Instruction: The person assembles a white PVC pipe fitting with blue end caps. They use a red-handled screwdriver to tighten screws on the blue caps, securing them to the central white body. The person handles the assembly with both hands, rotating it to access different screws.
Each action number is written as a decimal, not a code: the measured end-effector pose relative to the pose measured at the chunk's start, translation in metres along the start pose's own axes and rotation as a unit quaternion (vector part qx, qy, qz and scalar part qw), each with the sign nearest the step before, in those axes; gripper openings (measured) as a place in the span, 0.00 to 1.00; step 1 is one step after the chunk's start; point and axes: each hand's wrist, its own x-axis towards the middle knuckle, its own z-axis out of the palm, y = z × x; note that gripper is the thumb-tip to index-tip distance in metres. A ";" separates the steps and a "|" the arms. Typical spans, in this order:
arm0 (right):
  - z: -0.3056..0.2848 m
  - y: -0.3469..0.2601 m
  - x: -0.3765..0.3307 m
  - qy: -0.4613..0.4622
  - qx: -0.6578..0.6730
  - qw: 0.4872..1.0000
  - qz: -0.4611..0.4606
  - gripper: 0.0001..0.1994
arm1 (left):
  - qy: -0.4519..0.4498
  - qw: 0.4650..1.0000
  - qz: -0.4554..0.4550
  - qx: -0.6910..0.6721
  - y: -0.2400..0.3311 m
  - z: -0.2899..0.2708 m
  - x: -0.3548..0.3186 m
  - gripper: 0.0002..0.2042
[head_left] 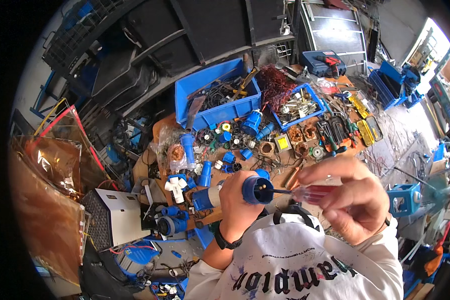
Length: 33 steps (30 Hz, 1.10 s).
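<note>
My left hand (236, 202) is wrapped round a blue cylindrical plug housing (257, 192) above the table's near edge. Its open end points right and shows brass-coloured terminals inside. A beige and blue tube (205, 198) sticks out left of that hand; I cannot tell whether it joins the housing. Held in the fingers of my right hand (357, 202) is a screwdriver (315, 194) with a clear and red handle. Its dark shaft runs leftward into the housing's open end; the tip is hidden there.
Beyond my hands, blue fittings (205, 173) and loose parts cover the wooden table (305, 169). A blue bin (212, 119) of tools stands at the back, beside a blue tray (300, 107) of metal pieces. Pliers (330, 131) and a yellow bit case (369, 131) lie at right.
</note>
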 end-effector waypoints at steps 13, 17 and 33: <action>-0.048 0.004 -0.019 0.037 0.024 0.999 -0.022 0.09 | 0.043 0.999 -0.022 0.024 0.021 0.044 0.004 0.13; -0.086 0.006 -0.032 0.027 -0.060 0.995 -0.081 0.11 | 0.064 0.997 -0.018 0.044 0.037 0.068 0.009 0.12; -0.179 0.041 -0.084 0.045 0.036 0.984 -0.166 0.11 | 0.121 0.983 -0.026 0.135 0.088 0.154 0.010 0.12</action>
